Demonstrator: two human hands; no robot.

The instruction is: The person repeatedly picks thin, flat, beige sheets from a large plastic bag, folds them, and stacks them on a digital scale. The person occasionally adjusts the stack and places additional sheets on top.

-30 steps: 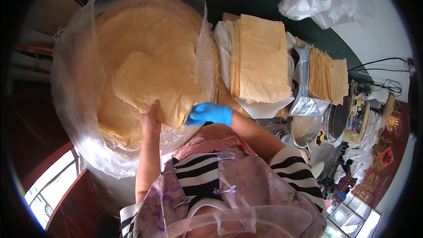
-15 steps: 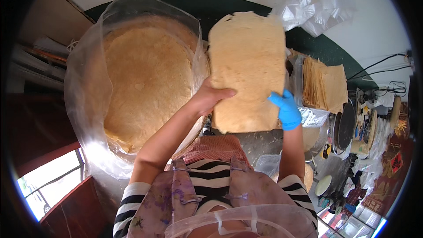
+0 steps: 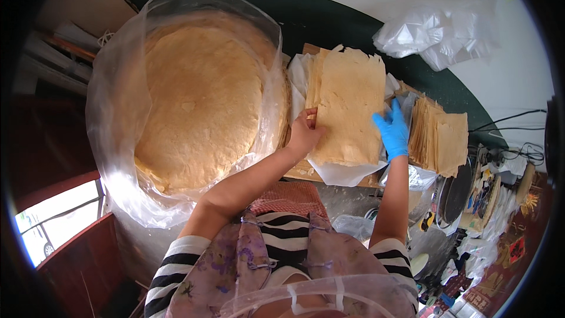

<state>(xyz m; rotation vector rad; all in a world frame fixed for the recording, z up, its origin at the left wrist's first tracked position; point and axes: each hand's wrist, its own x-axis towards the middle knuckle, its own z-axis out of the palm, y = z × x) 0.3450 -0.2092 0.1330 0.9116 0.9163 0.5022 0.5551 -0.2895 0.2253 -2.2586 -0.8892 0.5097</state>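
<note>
A tan, thin flatbread (image 3: 352, 103) folded into a long rectangle lies on a pile of similar sheets, over white paper (image 3: 347, 173). Its far edge is ragged. My bare left hand (image 3: 305, 134) is at its left edge, with curled fingers gripping the side. At the right edge is my right hand (image 3: 392, 131) in a blue glove, its thumb apart from the stretched fingers and nothing gripped. To the left, a tall stack of large round flatbreads (image 3: 200, 106) sits in a clear plastic bag (image 3: 118, 118).
Another stack of folded flatbreads (image 3: 438, 135) stands to the right. Clear plastic bags (image 3: 424, 34) lie at the back right on the dark green table edge (image 3: 329, 12). Black cables (image 3: 518, 147) run along the right wall. Round dark pans (image 3: 454, 188) stand at the lower right.
The folded flatbread, held raised in both hands before, is now down on the pile. My right hand has let go and its fingers have spread; my left hand has shifted to the left edge.
</note>
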